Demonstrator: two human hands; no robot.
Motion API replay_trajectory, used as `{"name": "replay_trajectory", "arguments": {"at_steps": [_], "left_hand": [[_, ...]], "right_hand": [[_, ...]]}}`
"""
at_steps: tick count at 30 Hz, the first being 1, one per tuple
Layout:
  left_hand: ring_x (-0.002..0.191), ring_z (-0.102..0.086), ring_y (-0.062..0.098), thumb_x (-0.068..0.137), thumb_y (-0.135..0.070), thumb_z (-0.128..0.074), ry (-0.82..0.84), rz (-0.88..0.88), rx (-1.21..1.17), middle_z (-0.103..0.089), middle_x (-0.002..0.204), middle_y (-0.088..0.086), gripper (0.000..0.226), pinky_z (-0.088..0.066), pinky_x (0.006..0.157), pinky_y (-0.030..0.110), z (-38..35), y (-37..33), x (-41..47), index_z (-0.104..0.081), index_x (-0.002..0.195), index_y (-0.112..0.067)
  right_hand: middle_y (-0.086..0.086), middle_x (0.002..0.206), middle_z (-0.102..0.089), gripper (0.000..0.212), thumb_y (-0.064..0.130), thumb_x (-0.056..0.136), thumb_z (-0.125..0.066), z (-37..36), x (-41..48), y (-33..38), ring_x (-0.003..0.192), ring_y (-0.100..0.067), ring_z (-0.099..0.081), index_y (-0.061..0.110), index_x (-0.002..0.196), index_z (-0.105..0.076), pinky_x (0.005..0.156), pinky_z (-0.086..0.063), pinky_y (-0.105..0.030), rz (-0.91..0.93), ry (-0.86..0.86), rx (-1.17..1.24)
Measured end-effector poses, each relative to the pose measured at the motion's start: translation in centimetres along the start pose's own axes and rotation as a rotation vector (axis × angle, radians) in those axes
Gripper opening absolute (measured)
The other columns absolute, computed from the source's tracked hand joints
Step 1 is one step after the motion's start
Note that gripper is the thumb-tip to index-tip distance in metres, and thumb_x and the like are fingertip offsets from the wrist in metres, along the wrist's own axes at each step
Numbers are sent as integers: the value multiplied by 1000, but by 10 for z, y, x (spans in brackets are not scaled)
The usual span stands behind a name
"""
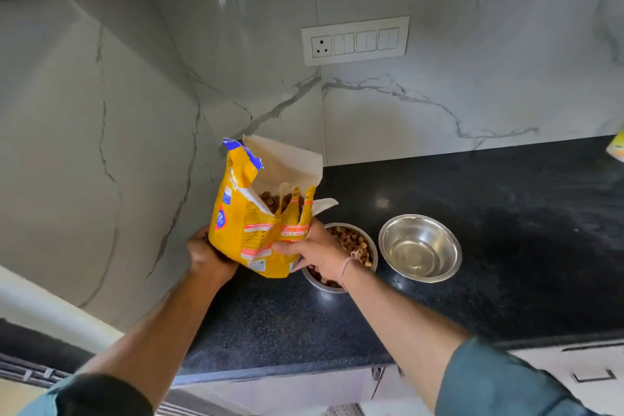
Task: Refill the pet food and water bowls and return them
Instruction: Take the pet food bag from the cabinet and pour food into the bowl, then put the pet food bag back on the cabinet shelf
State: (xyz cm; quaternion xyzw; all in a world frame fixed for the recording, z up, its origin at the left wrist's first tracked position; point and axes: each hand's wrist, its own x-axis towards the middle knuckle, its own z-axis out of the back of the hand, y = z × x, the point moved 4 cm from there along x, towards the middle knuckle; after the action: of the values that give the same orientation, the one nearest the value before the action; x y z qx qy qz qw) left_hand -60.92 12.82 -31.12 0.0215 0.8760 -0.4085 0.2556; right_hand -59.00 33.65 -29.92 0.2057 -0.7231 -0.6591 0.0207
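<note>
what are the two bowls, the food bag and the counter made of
The kibble bowl and second bowl look like polished stainless steel: silvery, with mirror-like reflections. The food bag is yellow outside, white inside, with jagged torn edges: paper or plastic laminate, cannot tell. The counter looks like polished black speckled stone, probably granite, showing glare.

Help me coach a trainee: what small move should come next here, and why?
Probably stand the food bag on the counter beside the food bowl: the left hand and right hand hold it mouth-up, nothing pours, and that bowl already holds plenty of kibble.
</note>
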Motion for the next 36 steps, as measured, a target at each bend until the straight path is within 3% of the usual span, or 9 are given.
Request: {"name": "replay_trajectory", "arguments": {"at_steps": [3, 7, 12, 18, 21, 24, 26, 31, 36], "left_hand": [[132, -55, 43, 102, -39, -35, 61, -42, 28, -62, 140, 20, 53, -38, 115, 59, -20, -9, -9, -59, 144, -17], [132, -55, 44, 100, -38, -37, 136, -88, 96, -60, 141, 21, 48, -40, 113, 62, -51, -24, -23, -64, 132, -15], [127, -59, 44, 100, -41, -35, 250, -181, 171, -65, 134, 22, 54, -45, 107, 63, -94, -45, -49, -63, 133, -9], [118, -68, 35, 99, -65, -37, 517, -392, 259, -71, 129, 9, 55, -51, 101, 61, -147, -81, -102, -75, 119, -29], [112, -69, 33, 88, -69, -53, 608, -490, 301, -72, 126, 8, 60, -57, 94, 53, -167, -99, -128, -69, 122, -22], [108, -69, 31, 63, -66, -84, 734, -570, 313, -68, 123, 6, 89, -60, 83, 49, -192, -122, -151, -50, 129, -16], [110, -70, 32, 58, -60, -90, 786, -621, 335, -68, 127, 4, 101, -60, 83, 52, -212, -138, -166, -43, 137, -18], [108, -73, 20, 76, -53, -81, 658, -803, 301, -67, 128, -3, 81, -61, 80, 41, -269, -186, -198, -41, 138, -20], [115, -64, 14, 87, -61, -61, 459, -1022, 348, -58, 135, -2, 63, -55, 91, 32, -322, -228, -223, -42, 135, -25]], "right_hand": [[-6, 130, -69, 66, 18, 81, -87, 11, -8, 33, 119, -30, -66, 21, 139, -54, 84, -60, -61, 76, -28, -112], [-3, 129, -70, 69, 24, 77, -90, 27, -24, 82, 121, -28, -65, 22, 136, -55, 97, -54, -62, 193, -86, -250], [-3, 126, -71, 62, 23, 79, -88, 44, -50, 139, 114, -30, -68, 24, 132, -56, 76, -61, -64, 274, -102, -302], [0, 121, -74, 52, 26, 85, -83, 58, -91, 211, 110, -29, -71, 23, 131, -59, 68, -63, -58, 391, -142, -360], [3, 122, -74, 52, 28, 86, -81, 64, -112, 248, 112, -27, -70, 25, 133, -59, 64, -64, -49, 447, -156, -376], [6, 120, -75, 54, 36, 80, -82, 68, -131, 288, 107, -22, -73, 30, 130, -62, 63, -63, -48, 490, -152, -363], [5, 118, -76, 52, 40, 76, -83, 69, -141, 316, 102, -20, -75, 33, 124, -66, 64, -63, -50, 511, -147, -364], [4, 107, -80, 46, 39, 70, -88, 68, -154, 392, 93, -20, -78, 33, 112, -72, 59, -61, -50, 586, -219, -347], [8, 99, -81, 32, 32, 83, -83, 62, -156, 463, 81, -13, -78, 31, 111, -70, 55, -61, -47, 661, -270, -325]]}}
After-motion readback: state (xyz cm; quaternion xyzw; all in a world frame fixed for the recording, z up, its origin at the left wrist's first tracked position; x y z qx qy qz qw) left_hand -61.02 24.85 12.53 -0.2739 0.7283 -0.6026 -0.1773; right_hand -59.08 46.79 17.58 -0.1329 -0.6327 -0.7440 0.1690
